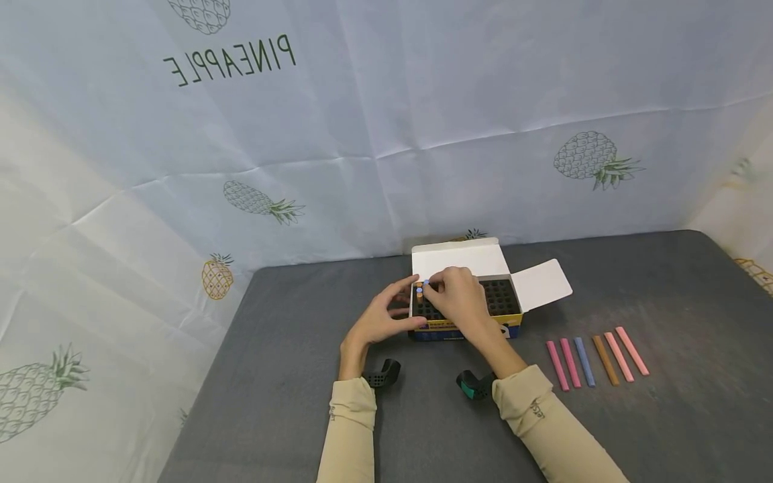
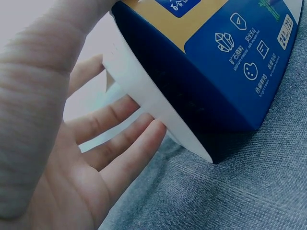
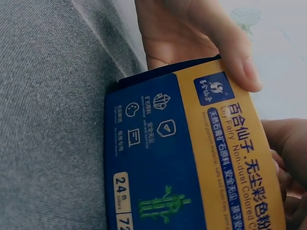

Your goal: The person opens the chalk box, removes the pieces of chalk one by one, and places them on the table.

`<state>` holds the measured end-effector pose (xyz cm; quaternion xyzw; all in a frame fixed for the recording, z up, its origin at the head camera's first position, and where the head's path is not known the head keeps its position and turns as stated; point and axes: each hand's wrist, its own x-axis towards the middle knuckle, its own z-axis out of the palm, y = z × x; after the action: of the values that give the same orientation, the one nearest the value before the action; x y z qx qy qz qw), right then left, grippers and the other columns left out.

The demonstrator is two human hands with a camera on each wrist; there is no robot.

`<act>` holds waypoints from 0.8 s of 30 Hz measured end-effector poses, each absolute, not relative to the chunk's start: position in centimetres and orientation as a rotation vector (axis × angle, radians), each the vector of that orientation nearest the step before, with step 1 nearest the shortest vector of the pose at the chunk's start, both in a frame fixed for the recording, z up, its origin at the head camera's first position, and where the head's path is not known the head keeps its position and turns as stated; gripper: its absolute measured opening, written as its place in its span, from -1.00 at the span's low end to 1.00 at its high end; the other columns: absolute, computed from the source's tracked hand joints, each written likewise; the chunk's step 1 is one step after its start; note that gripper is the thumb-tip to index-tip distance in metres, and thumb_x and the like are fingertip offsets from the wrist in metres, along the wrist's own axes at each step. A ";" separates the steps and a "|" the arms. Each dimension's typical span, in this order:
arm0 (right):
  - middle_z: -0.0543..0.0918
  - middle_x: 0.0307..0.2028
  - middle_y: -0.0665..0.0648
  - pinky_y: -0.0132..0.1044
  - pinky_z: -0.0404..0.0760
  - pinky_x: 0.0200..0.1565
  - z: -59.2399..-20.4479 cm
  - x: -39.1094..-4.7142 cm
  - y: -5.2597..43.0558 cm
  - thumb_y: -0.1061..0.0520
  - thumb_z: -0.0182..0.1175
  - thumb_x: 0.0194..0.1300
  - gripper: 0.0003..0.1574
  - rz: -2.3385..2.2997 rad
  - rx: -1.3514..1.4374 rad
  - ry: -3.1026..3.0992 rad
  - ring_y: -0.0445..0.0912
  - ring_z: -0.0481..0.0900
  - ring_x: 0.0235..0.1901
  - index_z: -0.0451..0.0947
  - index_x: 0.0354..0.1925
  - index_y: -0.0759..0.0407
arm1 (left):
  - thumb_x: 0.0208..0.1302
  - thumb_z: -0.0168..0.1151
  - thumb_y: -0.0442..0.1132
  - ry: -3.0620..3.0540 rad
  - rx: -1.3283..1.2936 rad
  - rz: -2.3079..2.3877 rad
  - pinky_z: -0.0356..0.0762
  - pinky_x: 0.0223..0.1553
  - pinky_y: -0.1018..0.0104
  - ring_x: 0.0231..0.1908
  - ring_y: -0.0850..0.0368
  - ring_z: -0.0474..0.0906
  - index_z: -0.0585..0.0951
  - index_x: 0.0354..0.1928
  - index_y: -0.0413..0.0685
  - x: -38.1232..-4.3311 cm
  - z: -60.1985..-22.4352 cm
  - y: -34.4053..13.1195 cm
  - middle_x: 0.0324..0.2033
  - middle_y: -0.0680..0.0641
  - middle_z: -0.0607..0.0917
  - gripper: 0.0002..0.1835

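Note:
A blue and yellow chalk box (image 1: 516, 320) lies with its white lid (image 1: 459, 258) open. It has a black insert of holes (image 1: 500, 295) with a few chalk ends (image 1: 419, 294), orange-brown and blue, in its left corner. My left hand (image 1: 383, 316) holds the box's left end, thumb on the front top edge; its other fingers (image 2: 129, 158) touch the white end flap (image 2: 144, 96). My right hand (image 1: 460, 298) reaches over the insert and pinches a blue chalk (image 1: 426, 282) at the back left corner. Most of that chalk is hidden by the fingers.
To the right of the box, several chalks lie in a row on the grey cloth: two magenta (image 1: 557, 365), one blue (image 1: 585, 362), one brown (image 1: 606, 360) and two pink (image 1: 632, 351). A white side flap (image 1: 543, 285) sticks out right. Behind hangs a pineapple-print curtain (image 1: 459, 181).

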<state>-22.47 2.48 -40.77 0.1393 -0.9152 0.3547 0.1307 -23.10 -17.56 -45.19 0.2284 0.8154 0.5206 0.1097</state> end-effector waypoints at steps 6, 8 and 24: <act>0.50 -0.71 0.11 -0.46 0.06 -0.68 -40.3 -22.7 2.4 0.17 0.37 0.29 -0.76 1.040 0.405 -2.524 -0.21 0.16 -0.78 0.82 -0.16 0.30 | 0.26 0.46 0.05 2.398 0.659 1.525 0.62 0.29 0.03 0.25 -0.10 0.47 0.25 0.58 0.29 -23.2 -45.3 -17.5 0.37 -0.16 0.41 -0.11; 0.51 -0.68 0.13 -0.46 0.07 -0.68 -40.3 -22.8 2.4 0.16 0.38 0.29 -0.74 1.049 0.411 -2.521 -0.20 0.18 -0.77 0.81 -0.14 0.32 | 0.26 0.46 0.06 2.400 0.653 1.521 0.62 0.30 0.04 0.26 -0.10 0.47 0.25 0.57 0.29 -23.2 -45.4 -17.5 0.38 -0.16 0.40 -0.11; 0.69 -0.55 0.22 -0.44 0.24 -0.64 -39.5 -23.1 3.2 0.17 0.45 0.25 -0.78 1.215 0.510 -2.400 -0.16 0.41 -0.69 0.82 -0.20 0.33 | 0.22 0.47 0.15 2.396 0.658 1.526 0.61 0.30 0.03 0.27 -0.09 0.45 0.25 0.58 0.27 -23.2 -45.4 -17.6 0.38 -0.15 0.40 -0.07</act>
<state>-23.13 3.24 -39.54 0.1824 -0.8588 0.4348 0.2002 -23.18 -17.61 -45.44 0.2241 0.8164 0.5201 0.1128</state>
